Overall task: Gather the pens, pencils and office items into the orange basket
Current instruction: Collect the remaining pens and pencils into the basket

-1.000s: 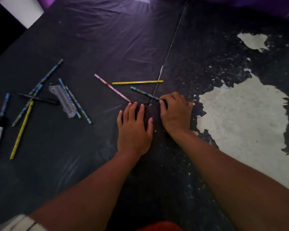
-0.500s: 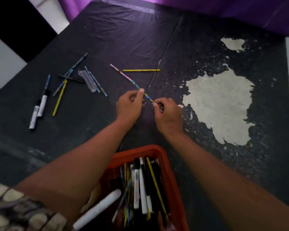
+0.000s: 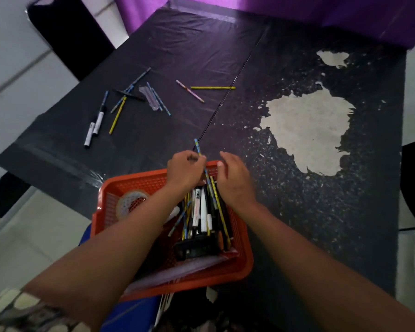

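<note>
Orange basket [image 3: 139, 180]: sat at bench [image 3: 177, 44] near edge, crammed with pens.
Left hand [image 3: 185, 171]: fingers pinched on blue patterned pencil [image 3: 197, 147].
Right hand [image 3: 235, 178]: fingers apart, holding nothing.

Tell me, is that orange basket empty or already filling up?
Filling up. The orange basket holds many pens and pencils plus a tape roll.
</note>
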A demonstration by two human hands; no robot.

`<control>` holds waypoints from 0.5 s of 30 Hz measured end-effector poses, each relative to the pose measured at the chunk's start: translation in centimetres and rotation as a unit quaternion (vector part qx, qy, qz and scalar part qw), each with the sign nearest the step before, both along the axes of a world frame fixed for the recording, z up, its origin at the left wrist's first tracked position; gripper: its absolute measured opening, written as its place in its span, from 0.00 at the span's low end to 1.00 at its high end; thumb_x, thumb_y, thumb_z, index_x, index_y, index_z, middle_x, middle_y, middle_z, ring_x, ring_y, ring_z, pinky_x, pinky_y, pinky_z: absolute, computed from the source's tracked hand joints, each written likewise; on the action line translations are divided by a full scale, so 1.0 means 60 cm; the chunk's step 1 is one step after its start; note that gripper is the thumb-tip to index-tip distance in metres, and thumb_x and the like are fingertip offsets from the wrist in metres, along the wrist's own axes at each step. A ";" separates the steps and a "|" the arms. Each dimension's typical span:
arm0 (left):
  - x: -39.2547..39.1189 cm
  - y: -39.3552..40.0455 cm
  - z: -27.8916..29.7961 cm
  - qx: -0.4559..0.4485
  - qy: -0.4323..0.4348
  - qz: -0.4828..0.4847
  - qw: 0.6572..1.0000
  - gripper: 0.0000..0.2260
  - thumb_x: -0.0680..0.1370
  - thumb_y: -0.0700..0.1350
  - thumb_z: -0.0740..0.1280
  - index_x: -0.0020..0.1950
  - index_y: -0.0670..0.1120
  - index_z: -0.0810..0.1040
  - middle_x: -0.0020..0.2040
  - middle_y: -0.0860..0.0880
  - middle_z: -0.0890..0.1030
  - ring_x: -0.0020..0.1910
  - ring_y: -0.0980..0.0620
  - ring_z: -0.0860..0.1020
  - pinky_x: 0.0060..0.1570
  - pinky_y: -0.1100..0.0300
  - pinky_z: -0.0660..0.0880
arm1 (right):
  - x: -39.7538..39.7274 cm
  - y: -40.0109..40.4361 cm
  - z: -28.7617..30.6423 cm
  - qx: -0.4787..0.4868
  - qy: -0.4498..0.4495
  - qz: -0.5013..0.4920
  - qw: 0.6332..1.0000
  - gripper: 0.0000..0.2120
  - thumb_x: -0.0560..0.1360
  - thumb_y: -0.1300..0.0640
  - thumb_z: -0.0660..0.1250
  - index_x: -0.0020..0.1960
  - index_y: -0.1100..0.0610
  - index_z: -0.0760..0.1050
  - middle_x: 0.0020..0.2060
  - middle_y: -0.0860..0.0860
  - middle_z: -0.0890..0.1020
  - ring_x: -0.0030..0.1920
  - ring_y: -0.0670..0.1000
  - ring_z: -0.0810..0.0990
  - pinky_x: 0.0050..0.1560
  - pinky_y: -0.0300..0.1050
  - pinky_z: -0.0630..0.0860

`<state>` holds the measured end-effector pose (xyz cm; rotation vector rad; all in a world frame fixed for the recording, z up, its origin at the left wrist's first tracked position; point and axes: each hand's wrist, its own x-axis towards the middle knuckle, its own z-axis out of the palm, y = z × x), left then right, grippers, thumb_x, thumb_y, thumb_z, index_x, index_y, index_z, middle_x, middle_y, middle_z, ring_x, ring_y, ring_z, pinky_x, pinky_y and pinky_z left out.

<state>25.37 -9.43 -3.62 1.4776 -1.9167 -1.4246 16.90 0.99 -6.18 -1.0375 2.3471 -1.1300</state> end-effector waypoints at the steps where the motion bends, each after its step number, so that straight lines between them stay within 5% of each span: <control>1: 0.014 0.013 -0.007 -0.013 -0.025 -0.018 0.999 0.08 0.76 0.46 0.70 0.37 0.47 0.80 0.36 0.44 0.84 0.32 0.46 0.84 0.31 0.46 0.83 | 0.005 0.007 -0.003 0.015 0.001 0.010 1.000 0.20 0.83 0.54 0.56 0.72 0.59 0.70 0.68 0.54 0.74 0.68 0.53 0.71 0.69 0.50 0.68; 9: 0.051 0.058 -0.030 -0.106 -0.159 -0.122 0.974 0.10 0.72 0.55 0.67 0.35 0.50 0.79 0.33 0.52 0.82 0.35 0.49 0.82 0.39 0.51 0.81 | 0.014 0.025 -0.016 0.084 0.043 0.046 0.995 0.23 0.84 0.53 0.54 0.77 0.58 0.63 0.75 0.53 0.65 0.74 0.51 0.63 0.73 0.48 0.63; 15: 0.026 0.007 0.008 -0.226 -0.183 -0.124 0.949 0.10 0.75 0.55 0.68 0.42 0.50 0.80 0.40 0.52 0.83 0.43 0.47 0.81 0.43 0.53 0.79 | -0.001 -0.006 -0.010 0.054 0.102 0.024 0.993 0.20 0.82 0.53 0.58 0.71 0.58 0.71 0.67 0.53 0.75 0.66 0.54 0.74 0.64 0.54 0.71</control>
